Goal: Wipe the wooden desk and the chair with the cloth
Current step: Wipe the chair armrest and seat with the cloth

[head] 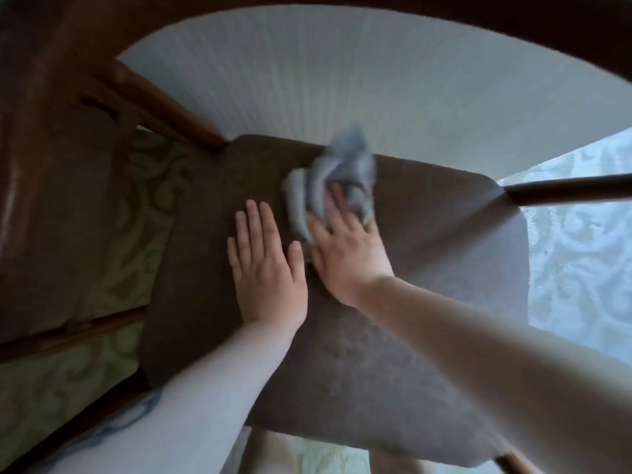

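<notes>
While left hand (pixel 265 265) lies flat on chair seat (pixel 427 268), right hand (pixel 349 258) grip bunching grey cloth (pixel 328 183).

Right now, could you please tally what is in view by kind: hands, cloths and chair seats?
Hands: 2, left hand flat on the seat, right hand on the cloth
Cloths: 1, grey cloth
Chair seats: 1, brown chair seat
Total: 4
</notes>
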Demonstrator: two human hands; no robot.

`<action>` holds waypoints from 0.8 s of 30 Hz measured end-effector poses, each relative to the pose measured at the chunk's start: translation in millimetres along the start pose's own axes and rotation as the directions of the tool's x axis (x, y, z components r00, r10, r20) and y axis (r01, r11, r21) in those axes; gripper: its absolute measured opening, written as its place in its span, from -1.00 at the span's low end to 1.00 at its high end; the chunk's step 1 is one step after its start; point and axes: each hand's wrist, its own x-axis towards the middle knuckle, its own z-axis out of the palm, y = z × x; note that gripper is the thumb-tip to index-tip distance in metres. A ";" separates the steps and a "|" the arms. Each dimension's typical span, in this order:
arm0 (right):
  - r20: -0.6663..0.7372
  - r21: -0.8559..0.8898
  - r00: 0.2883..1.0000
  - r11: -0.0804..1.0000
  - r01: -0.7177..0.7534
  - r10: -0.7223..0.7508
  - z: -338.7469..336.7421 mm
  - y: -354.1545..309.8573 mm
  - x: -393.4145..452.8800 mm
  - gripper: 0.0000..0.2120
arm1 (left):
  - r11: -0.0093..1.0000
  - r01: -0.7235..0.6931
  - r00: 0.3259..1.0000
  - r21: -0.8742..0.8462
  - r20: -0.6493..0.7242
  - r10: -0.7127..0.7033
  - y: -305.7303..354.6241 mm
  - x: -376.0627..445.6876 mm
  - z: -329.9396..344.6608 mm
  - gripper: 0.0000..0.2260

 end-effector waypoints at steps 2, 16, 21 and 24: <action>0.208 -0.088 0.886 0.894 0.439 -0.415 -14.4 5.9 9.5 -0.42 | 1.000 -0.009 1.000 -0.011 0.023 0.009 2.6 4.4 5.0 -0.37; -0.026 0.093 0.989 0.985 -0.142 0.145 -28.4 74.1 -12.9 -0.43 | 0.913 -0.407 0.905 -0.030 0.125 0.407 28.2 25.7 4.5 -0.39; -0.047 0.313 0.383 0.378 -0.871 0.922 0.2 43.9 -66.6 -0.45 | 0.867 -0.496 0.853 -0.060 0.152 0.499 41.7 21.0 15.0 -0.40; -0.141 0.238 0.821 0.824 -0.514 0.553 11.8 20.4 -66.9 -0.47 | 0.857 -0.510 0.844 -0.075 0.147 0.515 57.8 10.2 28.5 -0.41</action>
